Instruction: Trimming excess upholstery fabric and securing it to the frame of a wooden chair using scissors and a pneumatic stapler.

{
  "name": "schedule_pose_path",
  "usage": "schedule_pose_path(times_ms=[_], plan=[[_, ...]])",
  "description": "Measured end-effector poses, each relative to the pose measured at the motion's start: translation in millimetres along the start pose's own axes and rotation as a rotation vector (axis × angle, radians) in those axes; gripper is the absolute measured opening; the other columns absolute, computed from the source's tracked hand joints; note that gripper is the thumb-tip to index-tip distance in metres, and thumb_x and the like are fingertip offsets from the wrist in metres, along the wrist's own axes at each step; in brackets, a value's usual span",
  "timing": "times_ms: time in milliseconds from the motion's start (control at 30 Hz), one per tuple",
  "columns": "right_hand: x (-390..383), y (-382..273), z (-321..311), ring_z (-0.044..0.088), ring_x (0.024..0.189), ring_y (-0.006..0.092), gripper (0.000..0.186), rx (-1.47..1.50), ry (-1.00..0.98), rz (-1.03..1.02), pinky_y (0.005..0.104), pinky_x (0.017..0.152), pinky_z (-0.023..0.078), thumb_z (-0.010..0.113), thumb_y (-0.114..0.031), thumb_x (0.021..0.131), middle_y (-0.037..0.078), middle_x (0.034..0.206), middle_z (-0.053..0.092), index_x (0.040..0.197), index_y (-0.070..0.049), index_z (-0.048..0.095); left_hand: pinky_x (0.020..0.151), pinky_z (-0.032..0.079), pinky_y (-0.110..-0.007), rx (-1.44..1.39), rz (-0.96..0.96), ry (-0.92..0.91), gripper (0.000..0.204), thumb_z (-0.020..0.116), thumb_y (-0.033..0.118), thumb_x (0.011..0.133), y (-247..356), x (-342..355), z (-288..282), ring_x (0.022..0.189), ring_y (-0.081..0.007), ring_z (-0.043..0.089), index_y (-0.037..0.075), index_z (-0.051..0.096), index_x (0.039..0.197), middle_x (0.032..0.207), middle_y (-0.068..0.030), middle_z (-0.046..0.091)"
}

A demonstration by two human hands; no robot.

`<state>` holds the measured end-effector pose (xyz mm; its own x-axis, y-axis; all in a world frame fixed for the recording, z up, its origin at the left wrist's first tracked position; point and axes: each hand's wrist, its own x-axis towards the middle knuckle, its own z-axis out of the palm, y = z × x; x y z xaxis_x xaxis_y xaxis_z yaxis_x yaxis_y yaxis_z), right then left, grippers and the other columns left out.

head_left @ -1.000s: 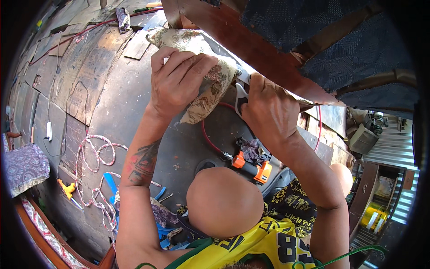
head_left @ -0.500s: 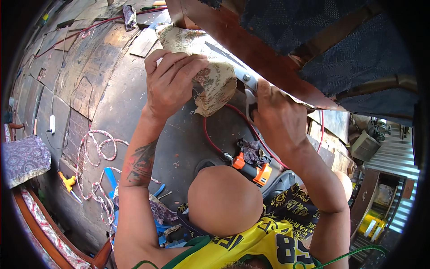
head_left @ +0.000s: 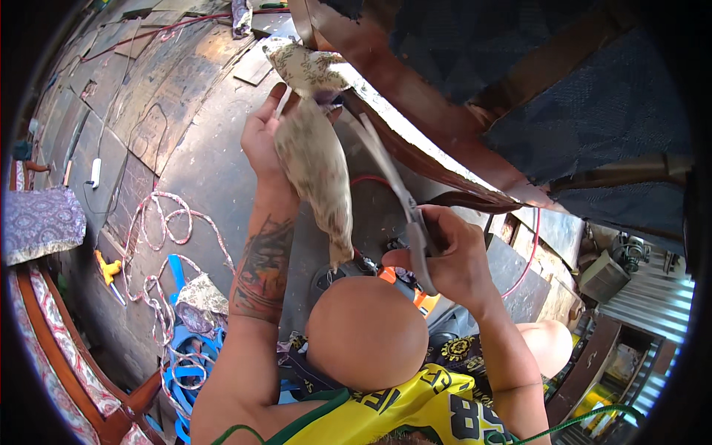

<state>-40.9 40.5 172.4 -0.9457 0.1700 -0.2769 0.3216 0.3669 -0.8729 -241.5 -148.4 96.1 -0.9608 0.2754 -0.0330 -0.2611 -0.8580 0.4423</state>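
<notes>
My left hand [head_left: 265,141] is closed on a strip of beige patterned fabric [head_left: 317,167], which hangs down from the fingers with its lower part blurred. Its upper part [head_left: 304,68] lies by the lower edge of a piece of furniture [head_left: 415,89] covered in reddish brown and dark blue. My right hand [head_left: 456,256] grips a pair of scissors [head_left: 410,211] by the handles. The blades, smeared by motion, point up and to the left beside the brown edge, apart from the strip. Some of my left fingers are behind the fabric.
An orange and black power tool [head_left: 426,302] with a red hose lies behind my knee. Patterned cord [head_left: 159,222], a yellow-handled tool [head_left: 108,268] and blue straps [head_left: 178,371] lie on the left. A patterned cushion [head_left: 44,222] and wooden frame [head_left: 55,337] stand at far left.
The scissors have come away from the furniture edge, down toward me. The fabric strip now hangs longer from my left hand, and a brown flap shows along the edge.
</notes>
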Motion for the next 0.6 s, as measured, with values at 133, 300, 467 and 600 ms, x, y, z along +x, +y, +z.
schedule_pose_path(times_ms=[133, 300, 467, 600], plan=[[-2.8, -18.4, -2.6, 0.068, 0.064, 0.0221, 0.072, -0.259, 0.158, -0.099, 0.0345, 0.065, 0.056, 0.1, -0.036, 0.063, 0.008, 0.078, 0.071, 0.115, 0.0, 0.066, 0.096, 0.056, -0.046, 0.262, -0.157, 0.173, 0.065, 0.064, 0.053, 0.099, 10.0, -0.3, 37.4, 0.11, -0.0298, 0.067, 0.0, 0.054, 0.137, 0.122, -0.0179, 0.068], [-16.8, -44.5, -13.7, 0.066, 0.072, 0.01, 0.076, -0.263, 0.117, 0.108, 0.025, 0.069, 0.053, 0.098, -0.015, 0.068, 0.004, 0.084, 0.071, 0.131, 0.001, 0.058, 0.09, 0.06, -0.04, 0.463, -0.267, 0.166, 0.036, 0.069, 0.022, 0.1, 16.4, 4.9, 40.1, 0.105, -0.0226, 0.071, -0.001, 0.061, 0.126, 0.117, -0.0118, 0.069], [-19.2, -23.0, -13.1, 0.063, 0.097, 0.0099, 0.071, 0.377, -0.168, 0.207, 0.0273, 0.087, 0.053, 0.088, -0.017, 0.084, 0.005, 0.111, 0.067, 0.139, 0.008, 0.051, 0.077, 0.062, -0.035, 0.617, -0.119, 0.225, 0.032, 0.065, 0.018, 0.1, -0.3, 19.0, 24.6, 0.09, -0.0201, 0.074, -0.003, 0.062, 0.124, 0.106, -0.0102, 0.072], [-25.2, -26.1, 6.1, 0.069, 0.093, 0.0162, 0.07, 0.156, -0.029, 0.045, 0.0297, 0.085, 0.055, 0.078, -0.004, 0.085, 0.013, 0.11, 0.069, 0.147, 0.006, 0.048, 0.069, 0.061, -0.033, 0.493, -0.145, 0.147, 0.029, 0.068, 0.019, 0.099, 3.3, 22.0, 20.6, 0.08, -0.0172, 0.073, -0.003, 0.066, 0.118, 0.099, -0.0097, 0.074]])
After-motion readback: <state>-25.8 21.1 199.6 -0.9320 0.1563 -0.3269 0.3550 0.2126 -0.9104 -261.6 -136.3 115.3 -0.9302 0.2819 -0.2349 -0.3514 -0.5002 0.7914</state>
